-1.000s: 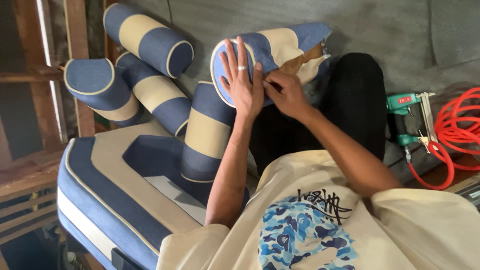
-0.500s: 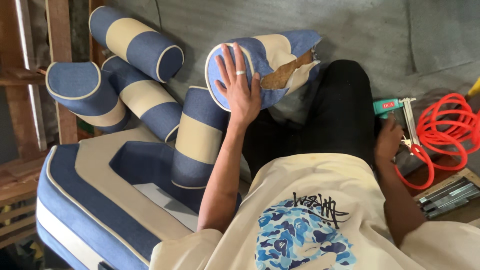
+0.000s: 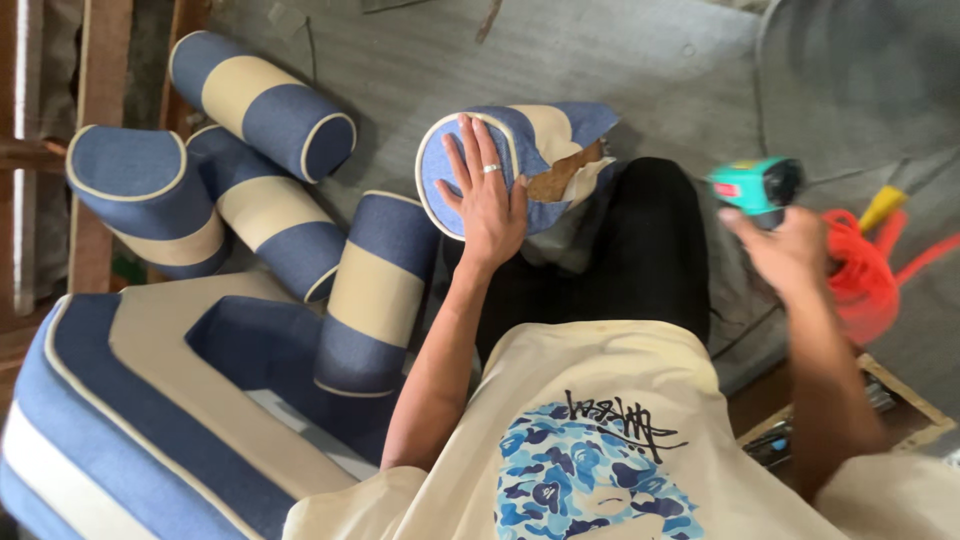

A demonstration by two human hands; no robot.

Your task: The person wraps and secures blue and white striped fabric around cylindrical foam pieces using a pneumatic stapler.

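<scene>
Bolster cushion [image 3: 520, 165] pinned on the lap, tool lifted at the right.

Nearest, the left hand [image 3: 488, 195] lies flat, fingers spread wide, on the bolster's blue end cap; the right hand [image 3: 790, 250] is closed round a teal power tool [image 3: 757, 185], blurred. The bolster looks light, soft and squashy, its loose fabric flap best held near the piped rim. Beyond lie more striped bolsters [image 3: 262, 105] on grey floor [image 3: 640, 60].

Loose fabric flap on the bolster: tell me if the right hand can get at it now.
Probably yes: the right hand, holding the teal tool, has open air toward the flap; the left hand presses only the bolster's end cap.
</scene>
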